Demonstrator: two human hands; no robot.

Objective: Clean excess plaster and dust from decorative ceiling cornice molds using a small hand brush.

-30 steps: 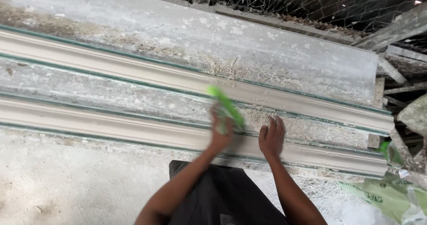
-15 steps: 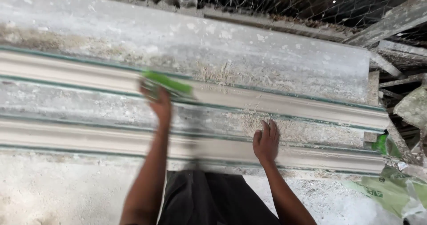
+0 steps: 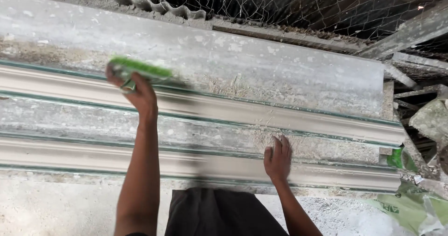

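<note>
Sweeping along the far moulding (image 3: 280,117), my left hand (image 3: 135,93) is fisted around the green brush (image 3: 140,69) at its left stretch. My right hand (image 3: 278,160), fingers spread, presses flat on the near moulding (image 3: 93,156). Sawdust (image 3: 261,138) remains between them; much seems left.

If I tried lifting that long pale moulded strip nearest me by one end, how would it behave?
The long pale moulded strip would probably feel heavy: it looks like a solid cast piece spanning the whole bench. Lifted at one end, it may crack rather than flex. Its dusty surface could be slippery under the right hand, though its flat seating makes rolling unlikely.
</note>
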